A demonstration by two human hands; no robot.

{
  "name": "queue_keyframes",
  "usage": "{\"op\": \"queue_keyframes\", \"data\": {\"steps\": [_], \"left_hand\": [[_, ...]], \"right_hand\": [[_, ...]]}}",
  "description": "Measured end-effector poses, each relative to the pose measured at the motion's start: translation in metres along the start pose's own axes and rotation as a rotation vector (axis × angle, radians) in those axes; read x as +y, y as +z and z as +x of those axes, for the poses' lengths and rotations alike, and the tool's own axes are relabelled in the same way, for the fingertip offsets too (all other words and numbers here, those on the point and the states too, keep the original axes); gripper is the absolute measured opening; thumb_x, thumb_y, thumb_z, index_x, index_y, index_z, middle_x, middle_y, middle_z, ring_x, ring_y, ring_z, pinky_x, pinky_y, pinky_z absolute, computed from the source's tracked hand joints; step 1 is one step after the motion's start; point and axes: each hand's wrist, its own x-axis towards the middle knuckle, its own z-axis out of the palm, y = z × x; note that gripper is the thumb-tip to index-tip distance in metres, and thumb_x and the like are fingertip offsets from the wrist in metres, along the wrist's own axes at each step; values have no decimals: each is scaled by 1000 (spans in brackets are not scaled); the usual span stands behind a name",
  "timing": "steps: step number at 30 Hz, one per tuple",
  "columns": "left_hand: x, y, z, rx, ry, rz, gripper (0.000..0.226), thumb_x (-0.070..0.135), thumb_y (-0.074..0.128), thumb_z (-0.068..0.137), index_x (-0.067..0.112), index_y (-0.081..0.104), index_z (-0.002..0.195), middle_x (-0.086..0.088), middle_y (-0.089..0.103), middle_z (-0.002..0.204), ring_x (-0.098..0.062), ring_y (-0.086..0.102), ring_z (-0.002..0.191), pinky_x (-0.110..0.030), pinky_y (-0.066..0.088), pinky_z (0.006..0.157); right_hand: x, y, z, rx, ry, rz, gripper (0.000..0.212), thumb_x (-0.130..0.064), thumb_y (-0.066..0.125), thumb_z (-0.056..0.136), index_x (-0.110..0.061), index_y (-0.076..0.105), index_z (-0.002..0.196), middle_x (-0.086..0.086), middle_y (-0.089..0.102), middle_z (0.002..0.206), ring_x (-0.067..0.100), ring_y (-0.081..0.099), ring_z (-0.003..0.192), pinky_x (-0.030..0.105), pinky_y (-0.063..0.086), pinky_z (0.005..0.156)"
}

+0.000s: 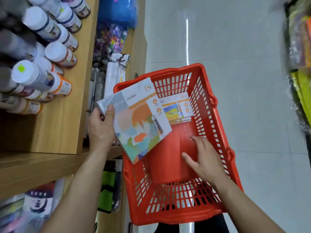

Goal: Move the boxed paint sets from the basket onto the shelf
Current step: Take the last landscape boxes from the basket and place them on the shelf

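Paint set (141,121) | left hand (101,130) grip clamped on corner | right hand (204,158) spread, empty

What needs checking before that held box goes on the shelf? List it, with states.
1. Left hand grips the boxed paint set by its corner: ok.
2. Box lifted above the basket rim: ok.
3. Bare wood free on the shelf beside the bottles: ok.
4. Right hand empty, open over the basket floor: ok.
5. Smaller boxes left in the basket, count: cannot tell.
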Motion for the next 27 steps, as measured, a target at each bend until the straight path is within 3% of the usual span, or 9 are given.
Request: {"op": "queue_keyframes", "data": {"steps": [2, 5, 10, 12, 14, 17, 22, 25, 27], "left_hand": [[-14, 4, -2, -8, -14, -6, 26, 42, 57, 102, 19, 63, 114, -5, 65, 111, -5, 64, 87, -7, 46, 65], [-29, 11, -14, -70, -74, 12, 15, 37, 61, 102, 24, 60, 110, 7, 69, 97, -6, 67, 85, -14, 50, 64], [-34, 7, -22, -47, -43, 98, 16, 29, 65, 100, 19, 55, 105, 17, 60, 87, 24, 59, 67, 1, 38, 50], [-37, 2, -24, -40, -22, 126, 16, 27, 67, 99, 17, 55, 103, 17, 59, 85, 27, 57, 67, 0, 39, 50], [-40, 0, -28, -38, -2, 148, 18, 25, 69, 98, 15, 55, 99, 17, 59, 83, 26, 57, 66, 0, 39, 51], [-41, 0, -34, -25, 20, 116, 22, 33, 68, 93, 16, 54, 96, 17, 59, 82, 25, 58, 67, 0, 41, 52], [-45, -1, -39, -22, 28, 30, 12, 44, 64, 88, 40, 53, 90, 20, 69, 77, 24, 63, 73, 1, 43, 52], [-47, -1, -45, -60, 37, 14, 14, 44, 65, 90, 43, 51, 93, 46, 66, 86, 25, 64, 78, 2, 43, 50], [-47, -1, -48, -61, 31, -14, 15, 49, 64, 89, 44, 51, 93, 47, 66, 88, 24, 64, 78, 2, 43, 50]], "right_hand": [[-3, 0, 5, -17, 21, 23, 72, -49, 68, 94, -8, 49, 149, 12, 56, 148, 29, 51, 139, 38, 37, 116], [-9, 1, 16, -24, 95, 99, 75, -51, 64, 96, -7, 45, 153, 13, 52, 153, 29, 49, 142, 40, 36, 118], [-19, 10, 52, 53, 311, 442, 67, -47, 52, 101, -7, 43, 155, 16, 53, 154, 28, 52, 139, 37, 39, 115], [-16, 18, 75, 99, 349, 469, 57, -38, 53, 105, -9, 45, 154, 16, 55, 153, 30, 51, 140, 28, 35, 109], [-11, 30, 97, 83, 387, 480, 63, -38, 56, 104, -8, 37, 157, 18, 48, 158, 33, 44, 147, 32, 31, 117], [-8, 49, 121, 81, 469, 549, 77, -38, 64, 100, -3, 28, 159, 18, 44, 162, 32, 41, 150, 42, 28, 125], [-9, 74, 140, 257, 524, 638, 71, -39, 77, 90, -4, 48, 146, 16, 62, 144, 32, 56, 136, 46, 40, 116], [-8, 81, 150, 303, 579, 638, 79, -49, 74, 90, 3, 47, 144, 25, 58, 142, 40, 50, 136, 50, 38, 115], [-7, 84, 154, 291, 590, 611, 84, -53, 74, 89, 3, 44, 144, 26, 52, 143, 41, 46, 136, 48, 37, 115]]}}
